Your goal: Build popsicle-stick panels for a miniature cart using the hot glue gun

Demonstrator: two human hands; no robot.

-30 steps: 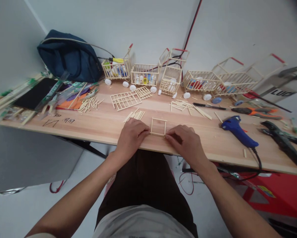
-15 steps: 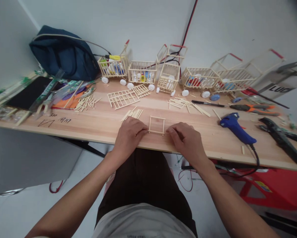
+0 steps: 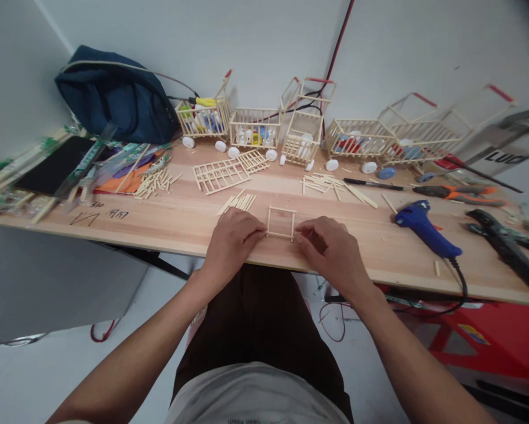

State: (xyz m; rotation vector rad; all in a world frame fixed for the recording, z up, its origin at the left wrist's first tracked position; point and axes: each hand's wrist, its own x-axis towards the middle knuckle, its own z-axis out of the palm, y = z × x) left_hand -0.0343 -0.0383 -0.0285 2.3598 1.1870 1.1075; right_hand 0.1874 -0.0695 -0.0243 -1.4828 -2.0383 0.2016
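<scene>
A small square frame of thin wooden sticks (image 3: 281,237) lies on the wooden table (image 3: 180,227) near its front edge. My left hand (image 3: 234,237) pinches the frame's lower left corner between thumb and fingers. At the lower right corner, the fingertips of my right hand (image 3: 329,247) close on the frame from the other side. Behind my left hand is a row of loose short sticks (image 3: 242,203). Farther back lie a ladder-like stick grid (image 3: 220,176) and a smaller grid (image 3: 253,161).
Several miniature stick shopping carts (image 3: 255,128) with white wheels line the wall. On the right lie a blue glue gun (image 3: 427,229), orange-handled pliers (image 3: 459,193), a black-handled tool (image 3: 503,241) and a black pen (image 3: 373,184). A dark blue bag (image 3: 114,97) stands at the back left.
The whole view has shifted slightly. My right fingers have drawn a little closer to the frame's right side; my left hand stays at its left corner.
</scene>
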